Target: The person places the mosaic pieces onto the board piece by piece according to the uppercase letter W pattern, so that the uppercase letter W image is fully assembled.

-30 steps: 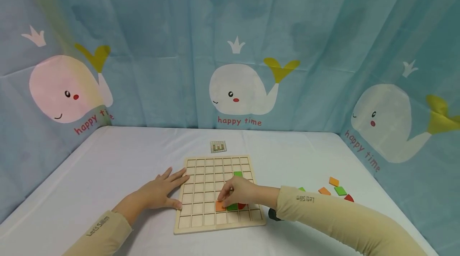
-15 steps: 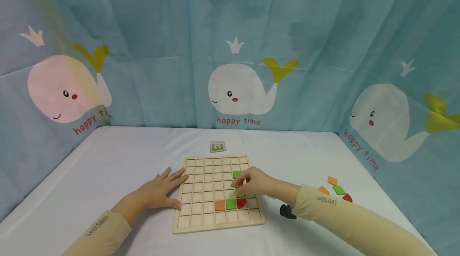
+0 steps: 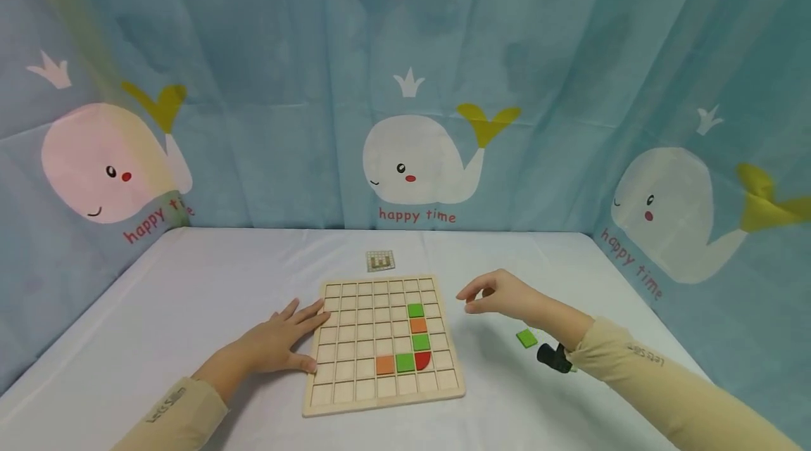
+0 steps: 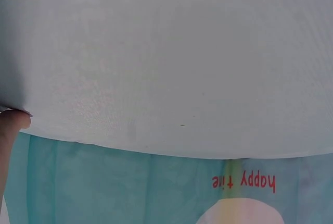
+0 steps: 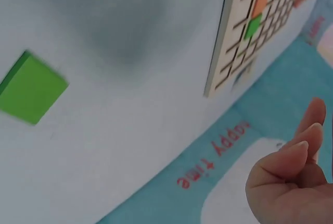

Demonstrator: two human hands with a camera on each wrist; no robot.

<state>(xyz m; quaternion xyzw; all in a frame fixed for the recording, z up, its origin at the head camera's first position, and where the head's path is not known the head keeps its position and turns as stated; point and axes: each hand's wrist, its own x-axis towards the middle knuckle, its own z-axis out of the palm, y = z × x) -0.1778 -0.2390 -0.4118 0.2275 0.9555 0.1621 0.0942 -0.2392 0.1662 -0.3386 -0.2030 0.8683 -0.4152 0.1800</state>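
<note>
A wooden grid board lies on the white table. Its right part carries a column of a green square tile, an orange tile and another green tile. Below them sit a red quarter-round tile, a green tile and an orange tile in a row. My left hand rests at the board's left edge with fingers spread. Right of the board, my right hand is raised above the table, fingers loosely bent, nothing between them in the right wrist view.
A loose green tile lies on the table below my right hand. Behind the board is a small card with a grid pattern. A black device hangs at my right wrist. A blue whale-print curtain stands behind the table.
My right hand has left the orange tile in the lower row and moved up and right, off the board, uncovering the tiles there. My left hand has stayed at the board's edge.
</note>
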